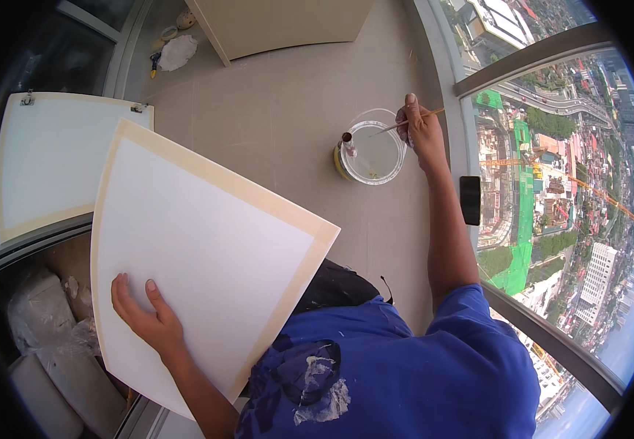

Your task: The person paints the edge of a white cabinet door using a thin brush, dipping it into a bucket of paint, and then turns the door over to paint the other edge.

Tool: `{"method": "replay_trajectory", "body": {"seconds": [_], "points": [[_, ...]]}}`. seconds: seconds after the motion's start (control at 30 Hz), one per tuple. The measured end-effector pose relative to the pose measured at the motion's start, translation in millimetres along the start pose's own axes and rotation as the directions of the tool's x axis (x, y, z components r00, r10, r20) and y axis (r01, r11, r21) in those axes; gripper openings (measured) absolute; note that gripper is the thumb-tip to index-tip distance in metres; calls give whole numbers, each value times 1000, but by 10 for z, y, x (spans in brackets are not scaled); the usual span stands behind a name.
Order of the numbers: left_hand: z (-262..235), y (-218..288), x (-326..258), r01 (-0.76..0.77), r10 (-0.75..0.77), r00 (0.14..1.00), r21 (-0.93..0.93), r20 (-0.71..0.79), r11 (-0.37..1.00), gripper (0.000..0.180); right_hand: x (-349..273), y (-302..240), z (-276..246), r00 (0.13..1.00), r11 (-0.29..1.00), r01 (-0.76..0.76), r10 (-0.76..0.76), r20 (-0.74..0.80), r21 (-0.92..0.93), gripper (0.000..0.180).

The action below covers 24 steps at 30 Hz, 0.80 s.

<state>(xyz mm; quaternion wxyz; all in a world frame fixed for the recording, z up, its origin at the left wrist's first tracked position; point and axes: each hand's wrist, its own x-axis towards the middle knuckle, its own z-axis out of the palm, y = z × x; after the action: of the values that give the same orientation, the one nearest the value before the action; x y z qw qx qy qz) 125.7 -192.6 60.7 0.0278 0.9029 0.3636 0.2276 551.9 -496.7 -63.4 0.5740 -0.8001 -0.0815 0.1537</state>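
My left hand (147, 314) rests with fingers apart on a large white sheet (207, 227) edged with pale tape, which is tilted in front of my body. In my right hand (421, 135), out at arm's length, a thin paintbrush (386, 129) is pinched between thumb and fingers. The brush's tip points left, over the opening of a round bucket (383, 179) on the floor. Whitish contents show inside the bucket. A small upright piece with a dark red-brown end (349, 143) stands at the bucket's left rim; its kind is unclear.
Another taped white sheet (61, 157) with metal clips leans at the left. A phone (470, 201) lies on the window ledge at the right. A beige panel (295, 29) stands at the far side. Plastic-wrapped items (39, 311) sit behind the left frame; a white crumpled bundle (178, 53) lies far left.
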Motion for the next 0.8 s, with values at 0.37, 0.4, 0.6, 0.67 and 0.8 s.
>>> {"method": "replay_trajectory", "body": {"seconds": [0.37, 0.4, 0.6, 0.67, 0.8], "points": [[84, 227, 86, -43, 43, 999, 19, -23, 999, 39, 433, 1416, 558, 886, 814, -122, 347, 308, -567, 35], [87, 228, 77, -40, 40, 999, 17, -20, 999, 39, 468, 1477, 578, 864, 832, -127, 360, 352, -540, 38], [83, 173, 24, -13, 14, 1000, 43, -25, 999, 37, 606, 1656, 605, 857, 791, -193, 424, 293, -580, 31], [85, 159, 19, -15, 16, 1000, 43, -27, 999, 37, 590, 1674, 579, 858, 806, -183, 410, 309, -563, 31], [87, 134, 17, -34, 35, 999, 37, -27, 999, 36, 551, 1740, 570, 853, 823, -184, 405, 328, -537, 33]]}}
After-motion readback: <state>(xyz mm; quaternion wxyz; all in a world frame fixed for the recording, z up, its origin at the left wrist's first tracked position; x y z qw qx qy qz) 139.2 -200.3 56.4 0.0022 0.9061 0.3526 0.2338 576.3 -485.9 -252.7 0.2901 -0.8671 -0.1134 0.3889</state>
